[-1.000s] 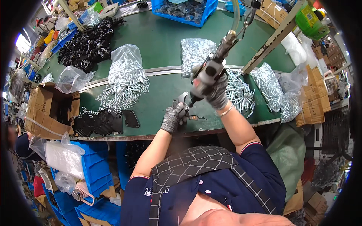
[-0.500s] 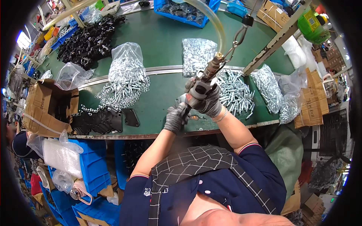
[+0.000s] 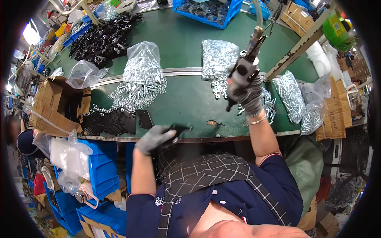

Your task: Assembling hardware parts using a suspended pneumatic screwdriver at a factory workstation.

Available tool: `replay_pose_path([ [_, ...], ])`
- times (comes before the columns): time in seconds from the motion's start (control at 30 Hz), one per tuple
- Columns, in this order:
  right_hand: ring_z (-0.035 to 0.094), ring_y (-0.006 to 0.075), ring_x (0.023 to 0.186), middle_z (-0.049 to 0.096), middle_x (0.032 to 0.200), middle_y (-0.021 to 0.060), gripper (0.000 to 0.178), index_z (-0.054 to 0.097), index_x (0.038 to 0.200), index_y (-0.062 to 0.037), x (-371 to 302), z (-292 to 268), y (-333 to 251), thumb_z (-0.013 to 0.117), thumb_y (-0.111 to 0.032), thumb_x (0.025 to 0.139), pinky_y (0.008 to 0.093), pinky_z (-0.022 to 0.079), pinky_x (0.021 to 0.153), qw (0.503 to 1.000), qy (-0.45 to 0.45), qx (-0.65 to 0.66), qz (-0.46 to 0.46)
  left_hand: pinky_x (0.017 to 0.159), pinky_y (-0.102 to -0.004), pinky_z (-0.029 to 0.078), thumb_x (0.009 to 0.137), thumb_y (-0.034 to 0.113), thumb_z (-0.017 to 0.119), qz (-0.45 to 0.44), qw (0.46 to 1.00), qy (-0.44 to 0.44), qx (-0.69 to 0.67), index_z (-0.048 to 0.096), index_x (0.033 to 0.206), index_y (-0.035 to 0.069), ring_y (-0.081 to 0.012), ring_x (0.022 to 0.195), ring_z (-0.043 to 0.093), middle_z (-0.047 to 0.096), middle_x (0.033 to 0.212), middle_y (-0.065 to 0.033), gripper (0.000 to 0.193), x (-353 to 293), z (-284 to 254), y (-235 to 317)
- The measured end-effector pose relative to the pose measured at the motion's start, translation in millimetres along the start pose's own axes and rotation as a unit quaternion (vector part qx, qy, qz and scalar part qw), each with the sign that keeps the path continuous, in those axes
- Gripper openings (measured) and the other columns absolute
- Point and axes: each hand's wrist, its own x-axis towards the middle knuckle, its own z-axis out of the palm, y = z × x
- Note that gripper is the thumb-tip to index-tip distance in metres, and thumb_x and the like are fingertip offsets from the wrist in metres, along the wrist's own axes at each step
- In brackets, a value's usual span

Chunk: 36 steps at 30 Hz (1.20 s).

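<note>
plate [image 3: 180, 129] is held in your left hand [image 3: 154, 139] at the near tabletop [image 3: 186, 103] edge; your right hand [image 3: 247, 96] grips the driver [image 3: 243, 72]. a loose hold could drop the plate overboard; a low-swung driver could scatter the nuts [image 3: 218, 89].

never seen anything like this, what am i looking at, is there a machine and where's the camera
This is no robot but a person at work. A wide fisheye camera worn on the head looks down, so straight edges bend. The gloved right hand grips a driver-like tool; the gloved left hand holds a blurred dark part near the front edge of the green bench. There, silvery metal pieces spill from a clear bag beside black plates; farther back lies a pile of black parts.
</note>
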Motion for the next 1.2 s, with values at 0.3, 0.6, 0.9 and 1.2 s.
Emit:
replay_pose_path([
  [0.3, 0.057, 0.0175, 0.087, 0.059, 0.095, 0.0067, 0.049, 0.046, 0.113, -0.0033, 32, -35, 41, 0.071, -0.008, 0.071, 0.0295, 0.047, 0.075, 0.918, 0.076, -0.377, -0.095, 0.083, -0.0399, 0.046, 0.072, 0.047, 0.065, -0.215, 0.78, 0.336, 0.483, 0.05, 0.112, -0.001, -0.0315, 0.097, 0.058, 0.058, 0.105, -0.0192, 0.065, 6, -33, -25],
  [0.6, 0.06, 0.0282, 0.089, 0.062, 0.098, 0.0155, 0.038, 0.058, 0.103, -0.0088, -9, -109, 63, 0.061, -0.038, 0.079, 0.0379, 0.047, 0.079, 0.689, -0.197, -0.652, 0.247, 0.08, -0.0395, 0.049, 0.073, 0.04, 0.062, -0.288, 0.755, 0.247, 0.535, 0.046, 0.115, -0.002, -0.0325, 0.092, 0.061, 0.06, 0.103, -0.0199, 0.062, 33, -51, -47],
  [0.9, 0.064, 0.0319, 0.076, 0.063, 0.084, 0.022, 0.023, 0.064, 0.083, -0.0016, -9, -99, 74, 0.057, -0.021, 0.072, 0.0421, 0.05, 0.069, 0.664, -0.158, -0.687, 0.25, 0.051, -0.0371, 0.046, 0.086, 0.035, 0.052, -0.079, 0.867, 0.351, 0.344, 0.056, 0.103, 0.004, -0.0262, 0.063, 0.06, 0.062, 0.076, -0.0147, 0.035, 3, -87, -83],
  [1.2, 0.062, 0.0178, 0.066, 0.064, 0.074, 0.0085, 0.018, 0.061, 0.086, -0.0036, -75, -15, 66, 0.063, -0.018, 0.076, 0.0293, 0.051, 0.056, 0.9, -0.138, 0.04, 0.411, 0.035, -0.0188, 0.033, 0.085, 0.03, 0.059, 0.078, 0.934, 0.132, -0.322, 0.055, 0.099, 0.007, -0.0102, 0.045, 0.051, 0.058, 0.068, -0.005, 0.027, 61, 56, 8],
])
